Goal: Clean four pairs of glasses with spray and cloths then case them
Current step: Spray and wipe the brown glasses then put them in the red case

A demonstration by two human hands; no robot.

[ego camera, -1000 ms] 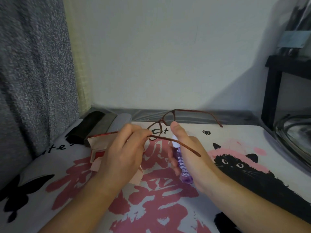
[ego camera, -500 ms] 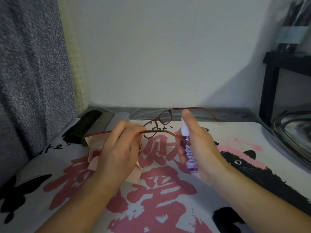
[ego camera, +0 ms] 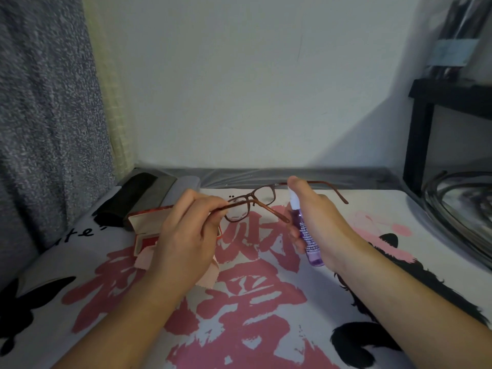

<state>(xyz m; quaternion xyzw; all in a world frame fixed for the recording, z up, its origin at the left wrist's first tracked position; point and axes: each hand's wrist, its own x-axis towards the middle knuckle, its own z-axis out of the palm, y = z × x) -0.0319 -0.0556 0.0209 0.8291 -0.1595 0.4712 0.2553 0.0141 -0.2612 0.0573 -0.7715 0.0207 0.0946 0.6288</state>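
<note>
The left hand [ego camera: 183, 235] pinched a thin, glossy reddish-brown temple arm of the glasses [ego camera: 250, 206] between thumb and curled fingers, holding the frame in the air above the surface [ego camera: 266, 328]. The frame was slim plastic with rectangular rims and clear lenses; its far arm stretched out to the right behind the other hand and ended in a hooked tip. The right hand [ego camera: 322, 222] gripped a slender, translucent purple spray bottle [ego camera: 306, 235] with a white top, fingers wrapped round its barrel and a finger resting on the nozzle, which faced the lenses just beside it.

Against the frames from a second earlier, the glasses had sunk a little and turned so that the lens fronts sat closer to the nozzle, while the bottle had risen from a lower tilt to stand nearly upright.

The surface was covered by a smooth printed cloth with large pink brush characters and black cat figures. Under the left hand lay an open hard case [ego camera: 149, 225] with a red rim and pale lining, and a soft pink cleaning cloth [ego camera: 207, 278] showed from beneath the wrist. Behind them, three closed soft cases [ego camera: 149, 193] in black, dark grey and light grey lay side by side near the wall. A speckled grey curtain [ego camera: 45, 115] hung at the left.
</note>
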